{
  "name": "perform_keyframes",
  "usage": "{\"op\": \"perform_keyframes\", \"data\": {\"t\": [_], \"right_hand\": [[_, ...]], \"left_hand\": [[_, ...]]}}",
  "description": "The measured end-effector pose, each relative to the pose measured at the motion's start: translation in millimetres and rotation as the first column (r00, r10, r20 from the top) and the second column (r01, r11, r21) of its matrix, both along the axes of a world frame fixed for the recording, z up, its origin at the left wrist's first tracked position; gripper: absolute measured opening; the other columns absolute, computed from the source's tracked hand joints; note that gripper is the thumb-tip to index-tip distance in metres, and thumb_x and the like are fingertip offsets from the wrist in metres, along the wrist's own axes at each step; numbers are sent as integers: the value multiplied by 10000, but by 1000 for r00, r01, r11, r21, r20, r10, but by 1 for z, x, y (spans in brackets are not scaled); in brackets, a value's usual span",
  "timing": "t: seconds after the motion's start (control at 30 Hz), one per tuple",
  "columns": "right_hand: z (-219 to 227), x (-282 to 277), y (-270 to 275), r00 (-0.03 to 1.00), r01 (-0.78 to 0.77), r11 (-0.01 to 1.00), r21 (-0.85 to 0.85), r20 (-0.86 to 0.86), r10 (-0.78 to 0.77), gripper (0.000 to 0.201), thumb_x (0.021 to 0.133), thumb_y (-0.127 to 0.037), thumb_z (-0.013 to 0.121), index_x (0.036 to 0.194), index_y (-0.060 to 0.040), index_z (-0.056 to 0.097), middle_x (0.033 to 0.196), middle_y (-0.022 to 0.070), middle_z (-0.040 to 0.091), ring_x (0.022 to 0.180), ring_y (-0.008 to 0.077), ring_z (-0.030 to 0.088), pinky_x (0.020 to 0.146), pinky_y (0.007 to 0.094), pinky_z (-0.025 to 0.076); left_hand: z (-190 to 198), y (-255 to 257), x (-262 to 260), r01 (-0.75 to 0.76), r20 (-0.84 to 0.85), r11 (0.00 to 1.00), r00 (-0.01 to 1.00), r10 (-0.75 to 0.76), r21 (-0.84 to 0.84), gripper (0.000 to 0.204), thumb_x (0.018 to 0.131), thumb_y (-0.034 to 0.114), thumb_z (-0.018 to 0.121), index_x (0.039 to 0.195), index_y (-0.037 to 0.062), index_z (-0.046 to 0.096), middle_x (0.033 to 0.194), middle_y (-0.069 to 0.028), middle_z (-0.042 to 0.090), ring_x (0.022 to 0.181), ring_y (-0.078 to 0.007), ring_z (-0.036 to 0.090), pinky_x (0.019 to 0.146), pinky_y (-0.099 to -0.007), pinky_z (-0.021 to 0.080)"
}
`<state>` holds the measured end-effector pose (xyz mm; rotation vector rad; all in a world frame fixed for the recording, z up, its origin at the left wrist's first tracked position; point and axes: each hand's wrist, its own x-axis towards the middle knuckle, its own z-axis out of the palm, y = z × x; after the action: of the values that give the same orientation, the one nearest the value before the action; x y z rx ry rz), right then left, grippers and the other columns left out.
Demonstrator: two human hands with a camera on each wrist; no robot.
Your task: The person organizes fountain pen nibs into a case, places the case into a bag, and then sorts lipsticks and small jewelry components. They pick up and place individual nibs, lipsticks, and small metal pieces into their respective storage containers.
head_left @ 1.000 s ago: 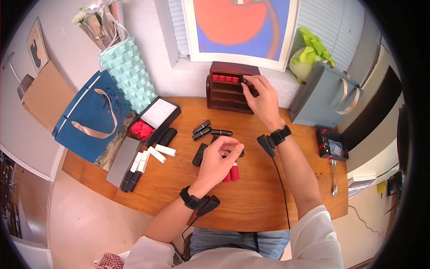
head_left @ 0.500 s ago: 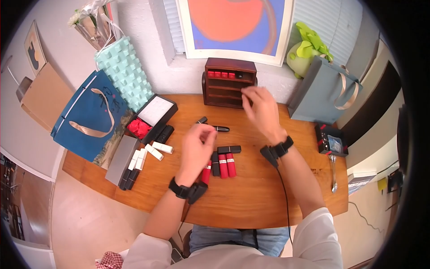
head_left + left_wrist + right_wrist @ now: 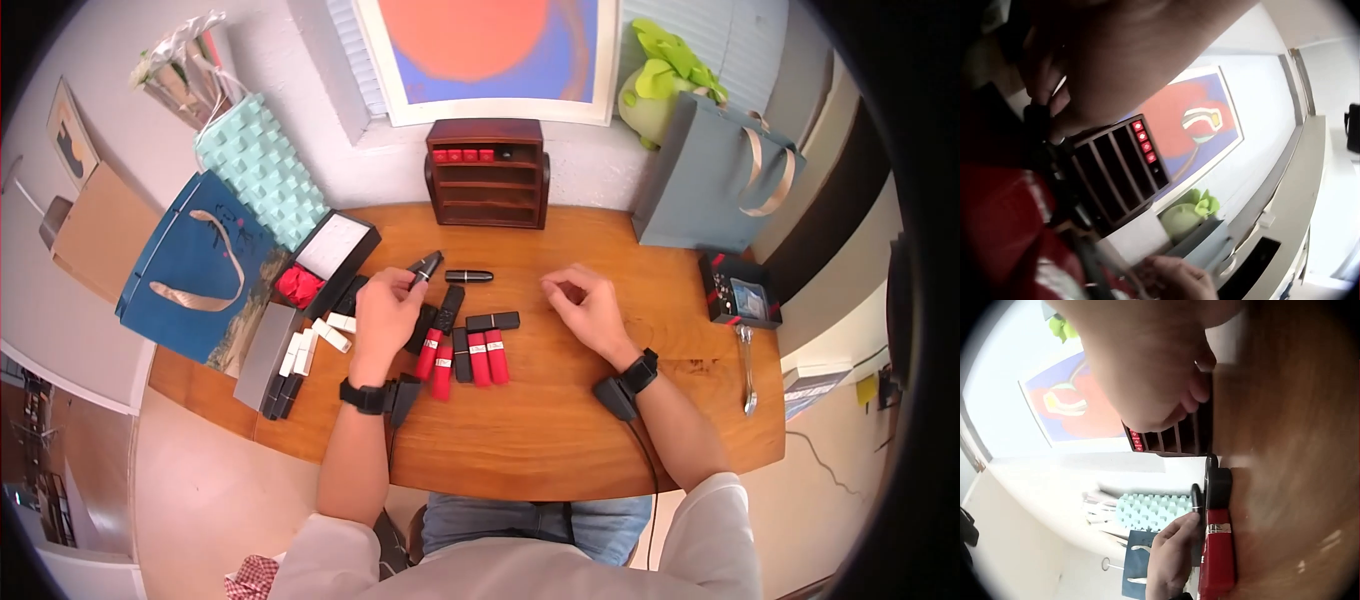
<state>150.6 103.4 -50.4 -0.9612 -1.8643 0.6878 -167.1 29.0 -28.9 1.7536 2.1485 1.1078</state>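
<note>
Lipstick tube, glossy black and rounded at the end, with a thin silver band (image 3: 429, 267), sits tilted at the fingertips of the left hand (image 3: 388, 312), above the left part of the cluster on the wooden counter (image 3: 570, 430). It should be light and stiff, its smooth plastic-looking shell perhaps a little slippery. A pinch around the barrel near the band looks surest; tugging on one end might part cap from base. A hard drop could mark the gloss.

The left hand pinches it between thumb and fingers, leaving the rounded end free; whether its lower end is clear of the counter, I cannot tell. A matching black banded tube (image 3: 470, 277) lies flat just to the right, and red rectangular tubes with white labels (image 3: 497, 358) lie nearer the person.

The right hand (image 3: 590, 308) hangs over the counter well apart from the left, fingers loosely bent toward the thumb, with nothing visible in its grasp. Beyond both hands stands a dark brown wooden rack (image 3: 487, 130), its top shelf holding a row of small red square ends (image 3: 456, 155) and one black end (image 3: 506, 155).
</note>
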Motion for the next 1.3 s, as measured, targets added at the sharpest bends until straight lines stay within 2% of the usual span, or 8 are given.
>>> {"op": "perform_keyframes", "data": {"t": [0.13, 0.23, 0.3, 0.43, 0.57, 0.63, 0.83, 1.3], "right_hand": [[-1, -7, -16, 941, -293, 931, -218, -238, 241, 199, 998, -104, 832, 1183, -31, 826, 1067, 85, 786, 836, 136, 713, 721, 276, 559], [28, -22, -39, 917, -247, 959, 141, -286, 278, 321, 971, -89, 853, 1282, -30, 806, 1205, 103, 788, 956, 174, 747, 794, 296, 590], [29, -24, -40, 947, -281, 874, 397, -31, 318, 413, 946, -56, 864, 1351, -30, 783, 1303, 117, 770, 1056, 218, 761, 874, 330, 610], [7, -9, -24, 915, -391, 909, 144, -47, 401, 415, 958, -41, 865, 1361, -5, 770, 1245, 113, 804, 1061, 192, 773, 899, 320, 619], [-5, -6, -19, 751, -573, 766, -292, -560, 350, 265, 1029, -12, 813, 1292, 7, 783, 1234, 86, 818, 1095, 134, 765, 962, 322, 636], [-7, -5, -18, 758, -564, 766, -309, -561, 332, 262, 1027, -5, 813, 1286, 12, 780, 1234, 97, 818, 1105, 139, 768, 977, 320, 635], [-4, 1, -18, 734, -601, 730, -326, -587, 342, 235, 1015, 43, 807, 1242, 19, 753, 1234, 125, 814, 1141, 160, 772, 1008, 315, 630], [-5, 0, -18, 749, -582, 762, -284, -551, 367, 266, 1018, 59, 795, 1266, 8, 716, 1302, 140, 797, 1198, 176, 746, 1073, 371, 609]], "left_hand": [[28, -14, 39, 297, 798, 952, 554, -237, 77, 269, 1054, 94, 784, 1292, -22, 735, 1088, -85, 802, 986, -162, 759, 876, -309, 612], [26, -23, 82, 455, 892, 885, 353, -283, 100, 337, 1083, 91, 746, 1396, 1, 659, 1136, -90, 774, 1040, -191, 775, 917, -342, 625], [26, -28, 99, 494, 942, 861, 219, -255, 118, 373, 1115, 102, 704, 1458, 16, 588, 1169, -95, 754, 1099, -231, 791, 982, -403, 648], [17, -27, 102, 425, 980, 891, 37, -197, 163, 344, 1159, 201, 661, 1428, -2, 594, 1184, -129, 771, 1094, -255, 801, 984, -405, 667], [18, -28, 98, 483, 976, 871, 130, -172, 89, 323, 1171, 256, 646, 1357, -8, 632, 1196, -150, 781, 1078, -251, 803, 1008, -413, 659], [15, -26, 98, 458, 930, 885, 281, -236, 86, 299, 1171, 275, 651, 1276, -6, 656, 1179, -156, 789, 1062, -247, 806, 1015, -406, 648], [5, -19, 87, 410, 975, 905, 130, -181, 114, 346, 1172, 360, 645, 1205, 15, 651, 1150, -189, 802, 1053, -250, 806, 993, -374, 627], [12, -19, 85, 393, 955, 913, 212, -208, 112, 418, 1165, 444, 642, 1079, 36, 641, 1146, -195, 797, 1106, -252, 795, 1025, -358, 606]]}}
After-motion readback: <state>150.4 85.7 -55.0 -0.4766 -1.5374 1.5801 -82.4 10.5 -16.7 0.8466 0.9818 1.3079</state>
